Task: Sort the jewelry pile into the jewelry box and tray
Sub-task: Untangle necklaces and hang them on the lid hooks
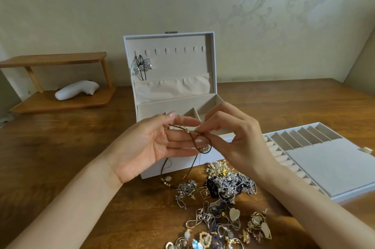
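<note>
A white jewelry box [174, 104] stands open at the middle of the wooden table, its lid upright with a row of hooks; a silver bow pendant on a black cord [142, 67] hangs from the leftmost hooks. In front of the box, both hands hold a brown cord necklace [199, 143] with small gold parts. My left hand [154, 145] has the cord looped over its fingers, palm up. My right hand [229, 137] pinches the cord near its clasp. The cord's ends dangle toward the jewelry pile [223, 204] below. A white tray [332, 165] lies at the right.
A small wooden two-level shelf [60, 78] stands at the back left with a white curved object [76, 89] on its lower board. A wall with pale patterned paper runs behind the table. The tray has narrow slots, ring rolls and a flat padded area.
</note>
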### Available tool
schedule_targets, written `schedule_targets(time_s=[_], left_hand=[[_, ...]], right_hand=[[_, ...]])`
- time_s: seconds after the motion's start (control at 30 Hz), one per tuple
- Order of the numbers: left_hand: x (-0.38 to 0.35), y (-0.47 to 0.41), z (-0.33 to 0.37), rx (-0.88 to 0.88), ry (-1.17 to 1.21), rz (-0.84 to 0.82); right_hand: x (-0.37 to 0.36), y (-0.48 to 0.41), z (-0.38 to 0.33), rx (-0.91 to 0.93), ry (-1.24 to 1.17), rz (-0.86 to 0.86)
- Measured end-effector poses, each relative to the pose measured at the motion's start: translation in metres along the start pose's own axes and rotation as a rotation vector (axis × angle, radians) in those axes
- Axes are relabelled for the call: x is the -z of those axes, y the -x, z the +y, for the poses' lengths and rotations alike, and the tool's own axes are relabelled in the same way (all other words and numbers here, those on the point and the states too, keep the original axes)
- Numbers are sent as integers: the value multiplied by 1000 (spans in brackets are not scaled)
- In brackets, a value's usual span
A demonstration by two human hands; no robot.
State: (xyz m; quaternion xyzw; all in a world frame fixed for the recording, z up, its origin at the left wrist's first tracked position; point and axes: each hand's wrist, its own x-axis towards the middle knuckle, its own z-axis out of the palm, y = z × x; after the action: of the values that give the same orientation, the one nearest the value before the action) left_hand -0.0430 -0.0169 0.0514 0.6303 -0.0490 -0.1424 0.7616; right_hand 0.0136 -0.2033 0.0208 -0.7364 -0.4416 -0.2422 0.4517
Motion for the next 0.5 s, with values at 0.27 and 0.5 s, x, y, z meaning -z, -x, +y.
schedule_targets(time_s=[0.27,0.5], left_hand=[[-1,-1,-2,-48,47,185],[3,2,-2,-88,-337,510]], right_hand=[[16,-6,-6,-250,-326,62],[28,-20,-7,-411,-608,189]])
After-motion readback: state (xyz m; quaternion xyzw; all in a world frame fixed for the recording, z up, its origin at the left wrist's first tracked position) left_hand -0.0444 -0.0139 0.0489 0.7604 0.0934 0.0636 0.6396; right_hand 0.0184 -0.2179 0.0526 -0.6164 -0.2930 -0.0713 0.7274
